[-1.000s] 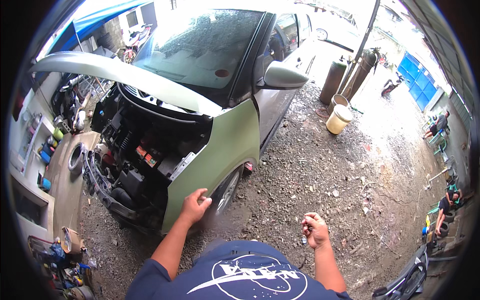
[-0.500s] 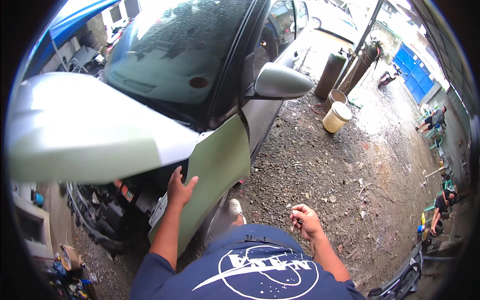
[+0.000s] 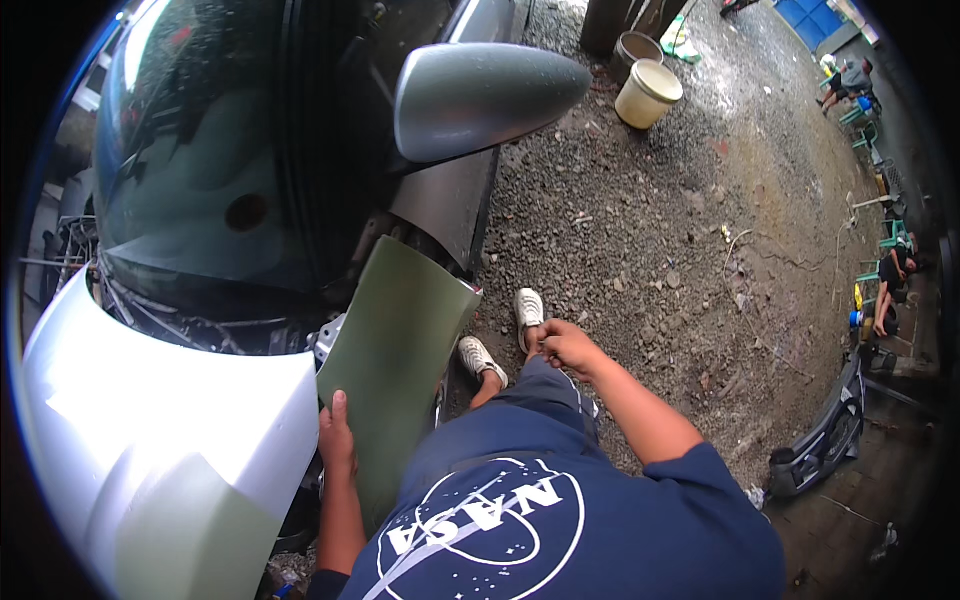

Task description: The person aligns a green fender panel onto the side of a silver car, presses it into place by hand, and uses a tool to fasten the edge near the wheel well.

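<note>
- Left hand (image 3: 337,440) is flat against the near left edge of the green fender panel (image 3: 400,350), fingers stretched up along it, pressing rather than gripping.
- That green fender panel stands tilted at the front corner of the car, between the silver hood (image 3: 150,440) on the left and the person's legs on the right.
- Right hand (image 3: 562,345) is down by the knee, fingers curled in a loose fist; whether anything is pinched inside, I cannot tell.
- White shoes (image 3: 528,310) are planted on the gravel ground (image 3: 660,250), just beside the panel's lower corner.
- Far above, the grey side mirror (image 3: 480,95) juts out over the dark windshield (image 3: 220,170).
- Far right, a cream bucket (image 3: 648,93) sits on the gravel, well apart from the hands.
- At the right rim, a dark bumper (image 3: 825,440) lies on the ground.
</note>
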Tool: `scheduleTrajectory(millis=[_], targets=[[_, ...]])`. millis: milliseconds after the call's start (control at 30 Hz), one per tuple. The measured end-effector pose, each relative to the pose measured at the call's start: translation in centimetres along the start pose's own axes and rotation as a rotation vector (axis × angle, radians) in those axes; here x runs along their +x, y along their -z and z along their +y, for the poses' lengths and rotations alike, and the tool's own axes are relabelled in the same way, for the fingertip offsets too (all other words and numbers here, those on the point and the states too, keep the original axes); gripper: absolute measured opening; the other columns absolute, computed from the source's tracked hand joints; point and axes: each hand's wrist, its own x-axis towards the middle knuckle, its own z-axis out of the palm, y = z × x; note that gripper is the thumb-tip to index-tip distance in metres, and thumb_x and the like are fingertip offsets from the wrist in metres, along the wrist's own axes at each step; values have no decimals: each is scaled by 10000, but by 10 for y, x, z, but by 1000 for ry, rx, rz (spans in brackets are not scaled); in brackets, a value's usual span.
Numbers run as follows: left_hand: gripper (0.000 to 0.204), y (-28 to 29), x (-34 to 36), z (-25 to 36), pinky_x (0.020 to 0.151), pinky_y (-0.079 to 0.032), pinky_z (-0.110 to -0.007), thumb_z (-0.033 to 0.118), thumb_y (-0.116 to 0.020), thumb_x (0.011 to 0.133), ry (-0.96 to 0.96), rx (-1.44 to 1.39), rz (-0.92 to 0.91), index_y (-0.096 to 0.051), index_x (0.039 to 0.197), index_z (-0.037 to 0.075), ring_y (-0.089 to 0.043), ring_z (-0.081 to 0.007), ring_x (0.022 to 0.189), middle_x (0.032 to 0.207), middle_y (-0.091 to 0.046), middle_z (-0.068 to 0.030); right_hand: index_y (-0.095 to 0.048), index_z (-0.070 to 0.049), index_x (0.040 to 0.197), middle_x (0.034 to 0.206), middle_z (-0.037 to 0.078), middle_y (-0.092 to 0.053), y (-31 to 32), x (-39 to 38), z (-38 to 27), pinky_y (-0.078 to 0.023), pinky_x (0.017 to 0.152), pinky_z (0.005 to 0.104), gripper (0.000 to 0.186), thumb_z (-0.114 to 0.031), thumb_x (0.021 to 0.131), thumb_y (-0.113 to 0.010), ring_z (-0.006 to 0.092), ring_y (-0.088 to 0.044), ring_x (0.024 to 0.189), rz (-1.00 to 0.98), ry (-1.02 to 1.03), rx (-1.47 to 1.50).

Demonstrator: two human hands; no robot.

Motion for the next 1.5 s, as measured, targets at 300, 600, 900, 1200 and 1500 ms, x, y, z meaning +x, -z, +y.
scheduleTrajectory(millis=[300, 600, 900, 1200, 1500], targets=[[425, 22, 11, 7, 884, -536, -337, 340, -590, 1075, 40, 69, -106, -646, 1239, -49, -676, -188, 976, 1140, -704, -106, -608, -101, 934, 729, 7, -549, -37, 144, 93, -321, 445, 270, 73, -93, 893, -548, 112, -450, 515, -448, -124, -73], [466, 1, 7, -8, 919, -539, -359, 334, -666, 1034, -55, -86, -158, -596, 1299, -42, -678, -213, 1037, 1192, -690, -107, -563, -248, 1326, 901, 63, -676, -103, 214, 150, -438, 484, 353, 408, -79, 955, -558, 185, -551, 580, -601, -595, 269], [739, -1, -6, 0, 964, -537, -380, 453, -820, 893, -14, -161, -190, -533, 1394, -8, -667, -247, 1115, 1271, -659, -106, -550, -87, 815, 735, 46, -564, -146, 182, 110, -338, 472, 267, 147, -113, 950, -496, 130, -454, 549, -350, -683, 344], [966, -4, -10, 7, 999, -518, -405, 491, -929, 739, 97, -174, -260, -500, 1454, 5, -640, -247, 1177, 1305, -646, -88, -486, -98, 810, 739, 28, -494, -124, 176, 143, -294, 461, 250, 184, -198, 964, -488, 124, -412, 571, -448, -736, 543], [924, -16, -15, 8, 1013, -508, -409, 486, -910, 769, 90, -200, -238, -501, 1448, 13, -624, -248, 1197, 1321, -631, -87, -502, -114, 751, 682, 14, -504, -126, 181, 112, -305, 442, 275, 323, -304, 1001, -575, 115, -419, 521, -343, -656, 476]])
